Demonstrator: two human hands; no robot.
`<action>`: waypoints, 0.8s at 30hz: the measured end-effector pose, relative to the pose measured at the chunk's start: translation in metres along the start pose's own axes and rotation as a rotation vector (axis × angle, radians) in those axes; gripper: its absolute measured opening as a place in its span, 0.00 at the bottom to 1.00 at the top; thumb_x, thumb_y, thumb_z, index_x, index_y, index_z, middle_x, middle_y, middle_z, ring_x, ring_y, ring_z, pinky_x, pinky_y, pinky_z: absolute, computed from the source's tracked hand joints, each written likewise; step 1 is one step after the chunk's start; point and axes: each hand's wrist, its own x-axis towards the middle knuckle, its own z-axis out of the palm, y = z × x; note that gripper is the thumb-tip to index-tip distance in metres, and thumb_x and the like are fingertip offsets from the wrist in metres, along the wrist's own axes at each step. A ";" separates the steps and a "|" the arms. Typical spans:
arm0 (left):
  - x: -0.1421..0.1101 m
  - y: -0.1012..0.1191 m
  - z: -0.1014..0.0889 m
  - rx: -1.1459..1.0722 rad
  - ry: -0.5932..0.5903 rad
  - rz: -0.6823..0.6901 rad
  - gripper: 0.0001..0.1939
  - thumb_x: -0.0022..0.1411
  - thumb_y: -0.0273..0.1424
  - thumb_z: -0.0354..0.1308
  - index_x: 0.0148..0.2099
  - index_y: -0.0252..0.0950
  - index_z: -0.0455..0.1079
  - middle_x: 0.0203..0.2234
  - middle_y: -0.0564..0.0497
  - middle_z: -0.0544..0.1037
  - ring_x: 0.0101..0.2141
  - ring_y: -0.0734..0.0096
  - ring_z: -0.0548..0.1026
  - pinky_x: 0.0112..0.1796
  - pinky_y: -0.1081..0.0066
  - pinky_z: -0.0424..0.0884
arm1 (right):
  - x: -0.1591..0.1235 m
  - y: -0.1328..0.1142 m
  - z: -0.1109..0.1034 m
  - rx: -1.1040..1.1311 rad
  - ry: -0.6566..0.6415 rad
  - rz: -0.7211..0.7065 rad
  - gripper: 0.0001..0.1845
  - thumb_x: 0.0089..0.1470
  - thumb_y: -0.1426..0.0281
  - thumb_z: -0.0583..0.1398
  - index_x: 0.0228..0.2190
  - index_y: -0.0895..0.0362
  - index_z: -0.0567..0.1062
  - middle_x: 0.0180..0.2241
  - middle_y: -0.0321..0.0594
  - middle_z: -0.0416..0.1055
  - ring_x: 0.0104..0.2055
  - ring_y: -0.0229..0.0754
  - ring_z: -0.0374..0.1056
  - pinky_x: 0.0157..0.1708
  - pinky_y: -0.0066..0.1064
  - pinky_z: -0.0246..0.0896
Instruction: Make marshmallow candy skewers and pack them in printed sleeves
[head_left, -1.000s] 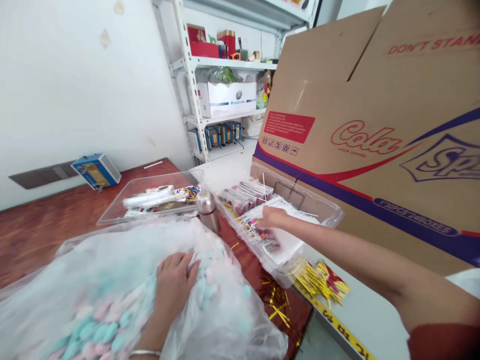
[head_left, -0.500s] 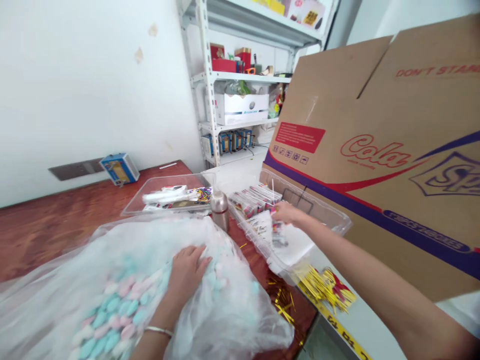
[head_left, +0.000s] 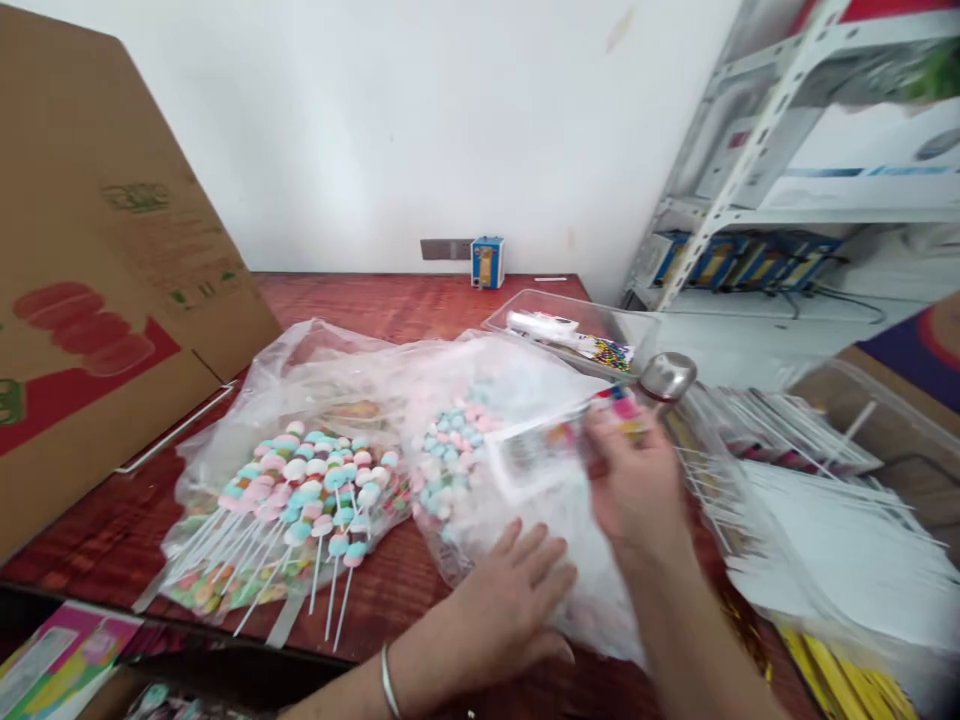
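Printed clear packet (head_left: 559, 438) | right hand (head_left: 634, 480) gripping one end, probably so the rest stays free | left hand (head_left: 517, 595) flat, fingers spread, candy bag (head_left: 457, 430) beyond it

A blue box (head_left: 487, 263) stands by the wall (head_left: 450, 120), left of white shelving (head_left: 757, 140).

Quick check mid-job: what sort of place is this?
Probably a small sweet-packing workroom: marshmallow-like sweets on sticks lie on a table beside a clear bag of loose ones, with stocked metal shelving beyond.
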 end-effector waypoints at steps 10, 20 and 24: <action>-0.028 -0.062 0.011 -0.021 0.456 -0.380 0.20 0.62 0.27 0.56 0.57 0.38 0.67 0.54 0.40 0.71 0.57 0.56 0.66 0.57 0.51 0.64 | -0.044 0.103 0.012 -0.416 -0.227 0.164 0.24 0.51 0.60 0.60 0.47 0.59 0.67 0.36 0.42 0.75 0.35 0.45 0.72 0.36 0.34 0.68; -0.020 -0.072 0.011 -0.310 0.537 -0.345 0.09 0.64 0.29 0.55 0.42 0.37 0.76 0.40 0.42 0.78 0.45 0.60 0.74 0.48 0.59 0.70 | -0.033 0.084 -0.002 -0.762 -0.384 -0.004 0.16 0.59 0.63 0.54 0.37 0.53 0.80 0.40 0.45 0.79 0.41 0.50 0.73 0.45 0.40 0.63; -0.005 -0.048 0.007 -1.174 0.240 -0.592 0.14 0.61 0.38 0.60 0.45 0.37 0.76 0.34 0.44 0.79 0.32 0.65 0.77 0.34 0.67 0.73 | -0.039 0.063 -0.004 -0.695 -0.311 -0.201 0.17 0.61 0.63 0.54 0.44 0.53 0.79 0.55 0.45 0.71 0.55 0.49 0.67 0.55 0.40 0.59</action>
